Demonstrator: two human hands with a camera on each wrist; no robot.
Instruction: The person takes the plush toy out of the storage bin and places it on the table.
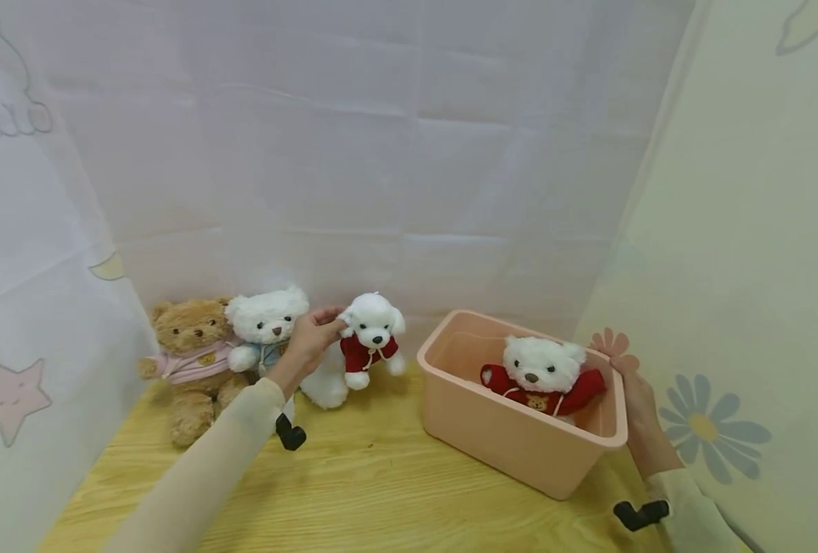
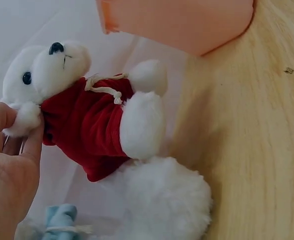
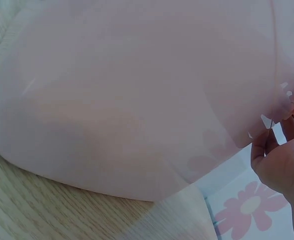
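**Operator:** At the back of the wooden table, against the white curtain, I had the left hand pinching the white puppy in the red jacket by its ear, thumb and fingers closed on the fluff. It hung tipped forward, just beside the white bear in blue, with the brown bear in pink further left.

**Colleague:** And the other hand?

**Operator:** The right hand rested on the far rim of the pink bin, fingers curled over the edge and steadying it. A white bear in red already sat inside.

**Colleague:** How did the puppy feel to you?

**Operator:** Light and very soft, I judged; nothing to break. The wrist view showed the ear squashed between the fingers, so the plush gave way easily. An ear was a thin hold and could slip, I thought; the body under the jacket would have been the surer place
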